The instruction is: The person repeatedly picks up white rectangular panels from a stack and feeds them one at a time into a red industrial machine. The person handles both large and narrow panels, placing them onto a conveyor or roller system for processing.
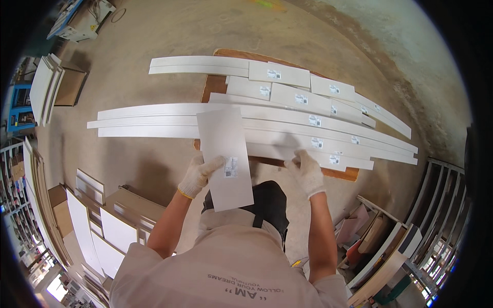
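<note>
My left hand (199, 175), in a pale work glove, grips a rectangular white panel (222, 136) by its left edge, the thumb lying over the front beside a printed label. The panel stands tilted in front of my body. To its right, my gloved right hand (308, 175) hovers apart from it, fingers loosely bent and somewhat spread, with nothing seen in them. Beyond both hands lie several long white boards (169, 112) and shorter labelled white panels (295, 96), set in overlapping rows on a brown board (206, 91).
Leaning white panels (117, 230) stand at the lower left, with more stacked panels (46, 90) farther off. A machine (84, 23) is at the far left. On the right are a metal rack (434, 190) and leaning offcuts (377, 233). A stained wall (411, 46) rises at the far right.
</note>
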`<action>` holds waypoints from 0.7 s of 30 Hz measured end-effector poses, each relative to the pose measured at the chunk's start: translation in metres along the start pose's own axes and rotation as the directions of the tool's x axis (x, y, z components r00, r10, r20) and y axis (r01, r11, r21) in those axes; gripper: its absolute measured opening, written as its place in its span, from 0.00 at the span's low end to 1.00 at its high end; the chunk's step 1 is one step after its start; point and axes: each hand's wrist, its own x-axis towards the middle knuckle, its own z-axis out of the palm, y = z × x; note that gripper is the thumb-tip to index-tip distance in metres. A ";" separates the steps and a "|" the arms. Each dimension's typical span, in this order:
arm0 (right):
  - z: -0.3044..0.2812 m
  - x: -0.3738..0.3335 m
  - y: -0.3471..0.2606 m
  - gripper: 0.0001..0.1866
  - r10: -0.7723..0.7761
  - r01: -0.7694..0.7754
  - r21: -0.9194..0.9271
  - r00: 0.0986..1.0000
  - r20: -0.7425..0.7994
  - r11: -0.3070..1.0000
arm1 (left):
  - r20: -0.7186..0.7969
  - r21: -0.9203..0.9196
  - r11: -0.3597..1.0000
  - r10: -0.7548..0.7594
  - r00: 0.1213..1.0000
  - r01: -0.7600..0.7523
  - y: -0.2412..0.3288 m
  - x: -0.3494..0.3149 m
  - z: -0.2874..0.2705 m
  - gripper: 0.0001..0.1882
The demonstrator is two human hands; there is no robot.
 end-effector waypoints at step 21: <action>0.016 0.364 -0.063 0.56 -0.458 0.491 -0.615 0.860 0.226 0.617 | -0.581 -0.111 0.992 -0.016 0.814 -0.059 -0.024 -0.060 0.042 0.26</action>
